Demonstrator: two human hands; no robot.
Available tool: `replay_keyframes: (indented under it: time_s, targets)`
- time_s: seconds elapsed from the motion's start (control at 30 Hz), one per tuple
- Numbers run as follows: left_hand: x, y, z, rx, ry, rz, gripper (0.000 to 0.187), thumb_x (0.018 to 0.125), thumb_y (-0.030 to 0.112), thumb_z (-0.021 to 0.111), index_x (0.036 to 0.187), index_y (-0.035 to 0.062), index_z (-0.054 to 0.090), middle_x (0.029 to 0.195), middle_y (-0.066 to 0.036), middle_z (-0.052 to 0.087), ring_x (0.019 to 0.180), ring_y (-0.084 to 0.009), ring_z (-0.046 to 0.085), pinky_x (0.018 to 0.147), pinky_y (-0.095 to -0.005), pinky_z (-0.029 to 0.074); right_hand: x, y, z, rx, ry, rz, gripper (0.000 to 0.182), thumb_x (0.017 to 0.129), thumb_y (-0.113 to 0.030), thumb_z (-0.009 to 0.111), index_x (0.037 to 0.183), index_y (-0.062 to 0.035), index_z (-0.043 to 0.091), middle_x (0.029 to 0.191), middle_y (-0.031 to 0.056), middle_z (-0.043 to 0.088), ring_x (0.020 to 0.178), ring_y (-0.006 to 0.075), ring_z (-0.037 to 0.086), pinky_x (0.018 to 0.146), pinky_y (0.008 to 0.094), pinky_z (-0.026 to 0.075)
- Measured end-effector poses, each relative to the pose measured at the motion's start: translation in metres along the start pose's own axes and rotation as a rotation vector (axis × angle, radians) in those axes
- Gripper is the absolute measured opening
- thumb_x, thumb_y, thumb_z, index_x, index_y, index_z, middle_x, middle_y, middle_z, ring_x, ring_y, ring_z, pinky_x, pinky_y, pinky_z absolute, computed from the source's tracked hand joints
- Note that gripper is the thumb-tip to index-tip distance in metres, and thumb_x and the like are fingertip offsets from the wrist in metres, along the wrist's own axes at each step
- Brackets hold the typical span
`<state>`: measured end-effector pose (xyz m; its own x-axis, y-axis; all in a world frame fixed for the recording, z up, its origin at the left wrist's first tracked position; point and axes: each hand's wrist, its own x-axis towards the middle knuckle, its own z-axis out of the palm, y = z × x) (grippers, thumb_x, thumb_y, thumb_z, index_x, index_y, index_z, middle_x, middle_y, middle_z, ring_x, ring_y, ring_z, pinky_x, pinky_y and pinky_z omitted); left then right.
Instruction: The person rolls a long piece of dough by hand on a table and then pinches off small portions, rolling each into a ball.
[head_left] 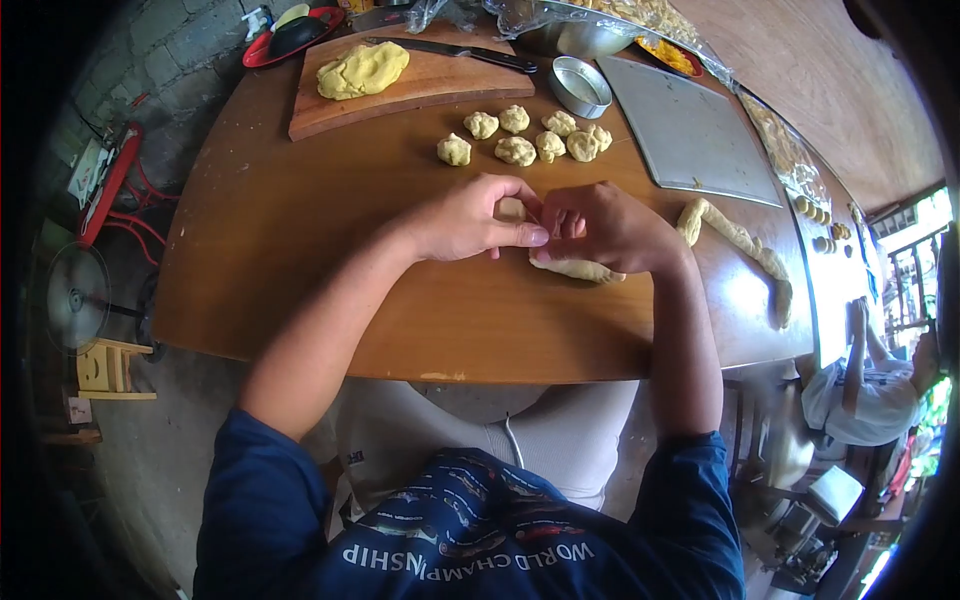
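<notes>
My left hand (480,218) is closed, thumb against fingers, around a small pale piece of dough (511,209) that shows inside its curve. My right hand (615,232) meets it at the fingertips, its fingers curled in; what they pinch, if anything, is hidden. Just below the right hand a short roll of dough (580,269) is partly covered by the fingers. Beyond both hands, several lumps of dough (515,151) sit in a loose cluster on the wooden table (300,260). Off to the right lies a long, bent dough rope (740,240).
At the back, a wooden board (450,80) carries a large yellow dough mass (362,70) and a knife (455,52). A round metal tin (580,86) stands beside a flat metal tray (690,130). Another person (865,395) sits at the far right near small round pieces.
</notes>
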<state>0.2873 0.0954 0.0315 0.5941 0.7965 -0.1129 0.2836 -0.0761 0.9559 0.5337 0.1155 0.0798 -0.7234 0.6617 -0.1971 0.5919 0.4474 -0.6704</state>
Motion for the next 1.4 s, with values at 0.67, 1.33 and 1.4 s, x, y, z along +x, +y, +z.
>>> replay_keyframes:
  time_s: [0.67,1.33,1.4]
  targets:
    - [0.003,0.005,0.01,-0.299,0.215,-0.026,0.024,0.106,0.018,0.073,0.121,-0.0001,0.073,0.092,0.001,0.068,0.079,-0.006,0.064,0.071,-0.0257,0.064,0.003,0.016,-0.001,-0.135,0.204,-0.07,0.044,0.087,-0.042,0.092,0.096,-0.0016,0.076,0.088,0.0118,0.076,0.084,0.0262,0.075,0.074,0.04,0.058]
    - [0.015,-0.017,0.02,0.481,0.571,0.256,0.014,0.097,0.014,0.075,0.102,0.0008,0.073,0.09,-0.013,0.078,0.076,-0.0145,0.075,0.069,-0.0357,0.06,0.007,-0.001,0.007,-0.043,0.191,-0.103,0.032,0.088,-0.026,0.091,0.095,-0.0011,0.073,0.08,0.0087,0.072,0.077,0.019,0.069,0.072,0.0363,0.055]
    - [0.016,-0.024,-0.007,0.729,0.704,0.231,0.015,0.095,0.014,0.076,0.101,0.0017,0.073,0.087,-0.017,0.077,0.074,-0.0158,0.075,0.068,-0.0408,0.06,0.003,-0.004,0.006,-0.033,0.123,-0.151,0.03,0.089,-0.024,0.09,0.094,-0.0009,0.072,0.077,0.0069,0.07,0.075,0.0173,0.068,0.072,0.0351,0.054]
